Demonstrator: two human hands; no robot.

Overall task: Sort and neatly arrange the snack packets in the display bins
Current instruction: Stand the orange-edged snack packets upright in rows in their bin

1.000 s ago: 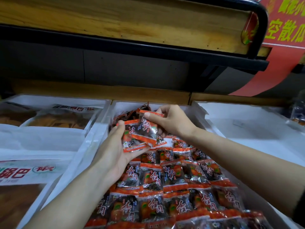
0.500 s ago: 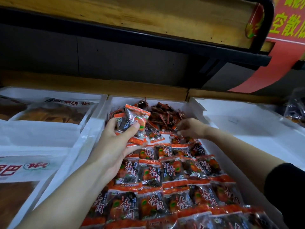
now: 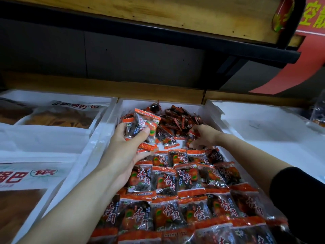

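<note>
Overhead: shelf hangs over me.
Middle bin back: loose packets block me.
Right bin: room for me.

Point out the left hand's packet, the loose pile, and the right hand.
held packet (image 3: 143, 121): head view, clear front.
loose pile (image 3: 179, 118): head view, middle of heap.
right hand (image 3: 206, 136): head view, back of hand.

Our left hand grips a small stack of packets, thumb across the front, raised over the middle bin. Our right hand reaches to the loose heap at the bin's far end, its fingers curled on a single packet. Nearer us we see neat overlapping rows of orange-edged packets filling the rest of the bin
</note>
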